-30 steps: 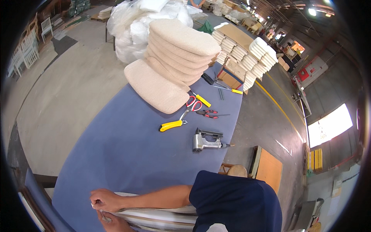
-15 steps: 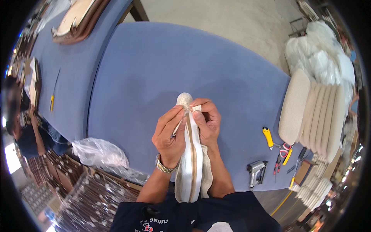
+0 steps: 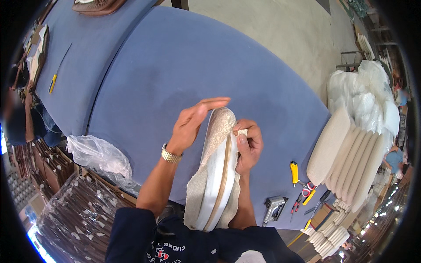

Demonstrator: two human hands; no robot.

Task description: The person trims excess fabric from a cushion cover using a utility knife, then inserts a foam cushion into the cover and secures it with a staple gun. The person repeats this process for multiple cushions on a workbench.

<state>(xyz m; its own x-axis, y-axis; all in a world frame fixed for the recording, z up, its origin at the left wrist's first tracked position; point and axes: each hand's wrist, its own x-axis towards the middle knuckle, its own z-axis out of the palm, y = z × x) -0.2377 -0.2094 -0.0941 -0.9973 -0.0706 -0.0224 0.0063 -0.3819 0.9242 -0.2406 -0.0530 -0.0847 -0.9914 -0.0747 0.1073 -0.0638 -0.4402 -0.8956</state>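
Observation:
A long padded cushion (image 3: 212,179) stands on its edge in front of me, its near end against my body. It has white padding, a brown strip along the middle of its upward edge, and beige fabric (image 3: 222,124) wrapped over its far end. Loose flaps of that fabric hang at both sides of the near end. My left hand (image 3: 191,124), with a metal watch on the wrist, lies with its fingers stretched out over the far tip. At the right side of the far end, my right hand (image 3: 249,147) pinches a pale fabric edge between thumb and fingers.
On the blue table (image 3: 166,57), a staple gun (image 3: 275,209), a yellow-handled cutter (image 3: 294,172) and pliers (image 3: 307,191) lie at right, near a row of beige cushions (image 3: 351,162). A yellow-handled screwdriver (image 3: 53,82) lies far left. Clear plastic (image 3: 100,155) bunches at the left edge.
My left hand has let go of the fabric and opened out over the far tip. More of the fabric-covered end shows. The view has shifted, and the cushion tilts to the right.

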